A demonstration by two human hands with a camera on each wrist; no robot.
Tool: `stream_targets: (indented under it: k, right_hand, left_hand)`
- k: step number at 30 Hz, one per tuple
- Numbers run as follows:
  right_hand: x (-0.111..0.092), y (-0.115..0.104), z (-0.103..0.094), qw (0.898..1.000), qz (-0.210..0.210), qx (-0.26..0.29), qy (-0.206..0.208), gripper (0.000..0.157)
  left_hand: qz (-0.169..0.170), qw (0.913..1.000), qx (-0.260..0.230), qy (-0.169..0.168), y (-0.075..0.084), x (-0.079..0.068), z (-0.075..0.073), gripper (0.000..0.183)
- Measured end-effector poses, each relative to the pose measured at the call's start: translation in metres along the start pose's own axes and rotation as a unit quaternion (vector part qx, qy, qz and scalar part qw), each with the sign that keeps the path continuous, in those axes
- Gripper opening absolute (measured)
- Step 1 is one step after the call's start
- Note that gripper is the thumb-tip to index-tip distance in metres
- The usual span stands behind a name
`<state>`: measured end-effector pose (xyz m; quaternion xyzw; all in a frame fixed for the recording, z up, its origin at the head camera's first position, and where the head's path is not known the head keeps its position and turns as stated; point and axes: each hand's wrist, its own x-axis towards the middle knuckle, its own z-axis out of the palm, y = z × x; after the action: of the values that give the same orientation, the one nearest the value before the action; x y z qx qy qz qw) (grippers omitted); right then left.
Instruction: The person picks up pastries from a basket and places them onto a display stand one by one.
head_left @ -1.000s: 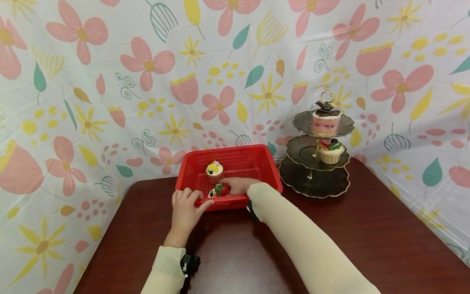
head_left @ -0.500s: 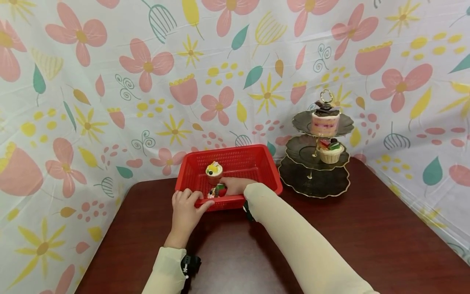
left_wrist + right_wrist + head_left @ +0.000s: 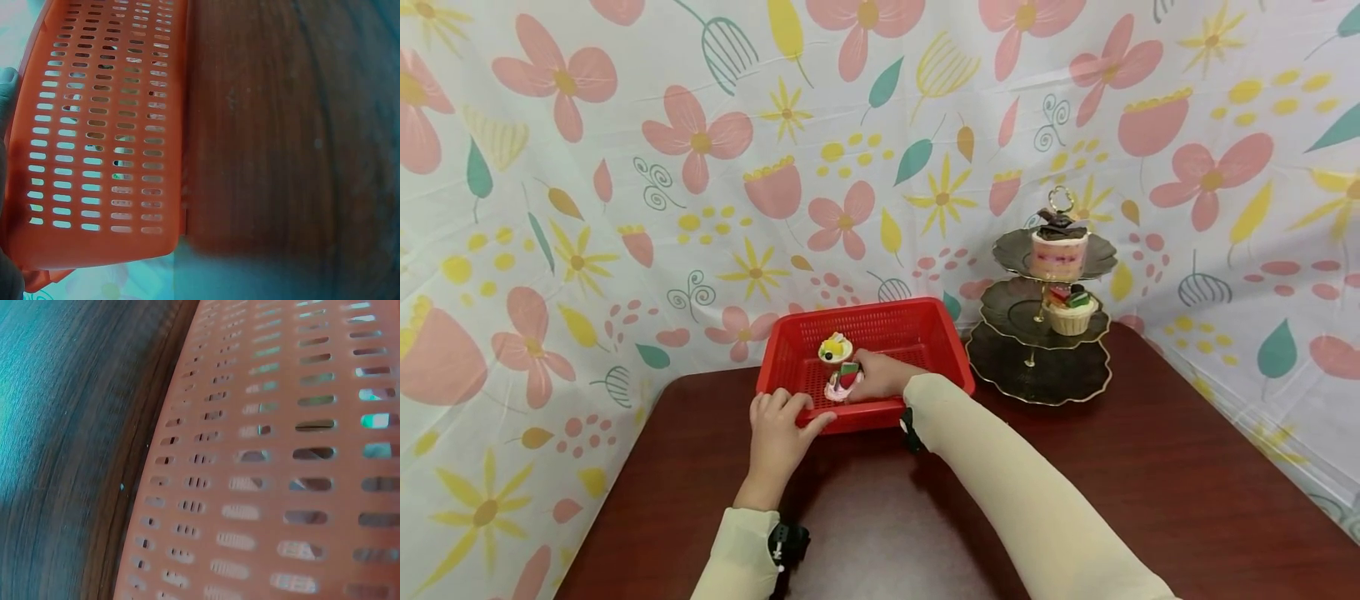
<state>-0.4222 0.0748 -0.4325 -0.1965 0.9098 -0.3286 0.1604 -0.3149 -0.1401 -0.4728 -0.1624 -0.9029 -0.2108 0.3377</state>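
In the head view a red plastic basket (image 3: 891,312) stands on the table. My left hand (image 3: 777,435) grips its near left rim, the fingertips over the edge and the thumb lying along it. Inside the basket my right hand (image 3: 878,377) holds a small fruit-topped cake (image 3: 837,390) with pink cream and a red and green piece on top; the palm hides its right part. A cream-topped cupcake with yellow fruit (image 3: 835,348) stands just behind it. Both wrist views show mostly the slotted basket wall (image 3: 106,147), so the held cake is hard to make out there.
A dark three-tier stand (image 3: 1037,367) with gold edges is right of the basket. Its top tier carries a layered pink cake (image 3: 1058,254), its middle tier a fruit cupcake (image 3: 1069,315). Flowered cloth (image 3: 700,208) hangs behind the brown table (image 3: 880,508).
The fruit-topped cake has come up a little in my right hand, and more of its pink cream shows. My left hand stays on the rim. The head view has shifted slightly.
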Motion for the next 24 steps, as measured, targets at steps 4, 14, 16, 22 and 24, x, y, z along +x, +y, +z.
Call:
stream_targets:
  k: [4, 14, 16, 22, 24]
  right_hand:
    - [-0.004, 0.002, -0.003, 1.000, -0.011, 0.005, 0.028, 0.070]
    - [-0.023, 0.000, -0.013, 0.995, -0.023, 0.031, 0.089, 0.065]
    - [-0.029, -0.001, -0.016, 0.994, -0.028, 0.032, 0.104, 0.063]
    - [-0.048, 0.003, -0.028, 0.988, -0.040, 0.021, 0.150, 0.063]
    - [-0.054, 0.007, -0.034, 0.985, -0.042, 0.016, 0.165, 0.063]
  left_hand:
    - [0.002, 1.0000, 0.000, -0.002, 0.000, 0.000, 0.001, 0.039]
    - [0.020, 0.9996, -0.003, 0.021, -0.001, -0.001, 0.000, 0.038]
    - [0.020, 0.9995, -0.007, 0.022, -0.001, -0.002, -0.001, 0.038]
    - [0.007, 0.9998, -0.011, 0.011, 0.001, -0.002, -0.001, 0.038]
    - [0.005, 0.9999, -0.011, 0.008, 0.002, -0.002, -0.001, 0.037]
